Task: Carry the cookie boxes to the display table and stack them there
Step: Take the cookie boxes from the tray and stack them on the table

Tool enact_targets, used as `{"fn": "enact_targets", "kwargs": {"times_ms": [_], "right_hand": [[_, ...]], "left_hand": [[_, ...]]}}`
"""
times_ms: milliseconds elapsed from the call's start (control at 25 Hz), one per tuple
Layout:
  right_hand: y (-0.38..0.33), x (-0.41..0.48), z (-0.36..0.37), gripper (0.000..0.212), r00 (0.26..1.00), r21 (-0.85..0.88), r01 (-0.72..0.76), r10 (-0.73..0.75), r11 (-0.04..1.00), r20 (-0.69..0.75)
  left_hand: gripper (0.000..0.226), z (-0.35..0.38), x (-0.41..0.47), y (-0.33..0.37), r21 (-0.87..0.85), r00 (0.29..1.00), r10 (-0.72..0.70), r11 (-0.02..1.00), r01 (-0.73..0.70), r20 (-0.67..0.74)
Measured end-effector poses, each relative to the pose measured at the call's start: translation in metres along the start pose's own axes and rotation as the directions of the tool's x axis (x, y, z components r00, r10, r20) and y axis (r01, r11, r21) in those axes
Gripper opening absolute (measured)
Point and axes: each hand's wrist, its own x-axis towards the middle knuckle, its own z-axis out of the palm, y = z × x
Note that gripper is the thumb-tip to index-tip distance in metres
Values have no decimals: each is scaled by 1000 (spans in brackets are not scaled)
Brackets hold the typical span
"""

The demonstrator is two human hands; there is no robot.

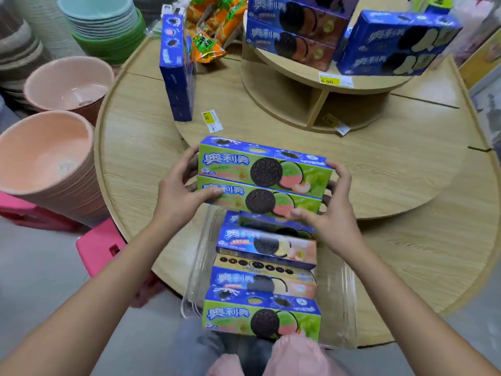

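Two green-and-blue cookie boxes (264, 175), one on top of the other, are held over the round wooden display table (406, 185). My left hand (180, 194) grips their left end and my right hand (329, 213) grips their right end. Below them a clear plastic bin (339, 299) at the table's near edge holds several more cookie boxes (261, 313), some green, some peach. One blue box (176, 77) stands upright on the table at the back left.
A raised round shelf (311, 77) at the back carries more blue cookie boxes (395, 47) and price tags. Orange snack bags (211, 28) lie behind. Stacked pink basins (46, 164) and green basins (108, 28) stand left; pink stools (97, 245) sit on the floor.
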Motion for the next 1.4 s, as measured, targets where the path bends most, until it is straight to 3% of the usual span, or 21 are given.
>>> {"fn": "enact_targets", "kwargs": {"times_ms": [160, 360, 720, 920, 1280, 1400], "right_hand": [[-1, 64, 56, 97, 987, -27, 53, -57, 998, -149], [14, 113, 111, 93, 957, -85, 15, -39, 996, -288], [19, 135, 157, 84, 923, -194, -62, -18, 979, -385], [14, 137, 164, 83, 916, -182, -27, -49, 983, -397], [10, 110, 134, 98, 915, -66, -115, 80, 991, -395], [14, 73, 105, 83, 899, -52, -183, 146, 982, -413]], "left_hand": [[85, -26, 90, -7, 54, 994, 72, 996, -76, 80], [81, -44, 164, -34, 124, 983, 101, 985, -121, 153], [68, -61, 189, -72, 187, 986, 141, 970, -156, 94], [65, -62, 198, -74, 214, 991, 118, 968, -127, 57], [75, -66, 192, -69, 237, 984, 69, 966, -108, 164], [81, -67, 180, -68, 289, 992, 40, 955, -74, 121]]}}
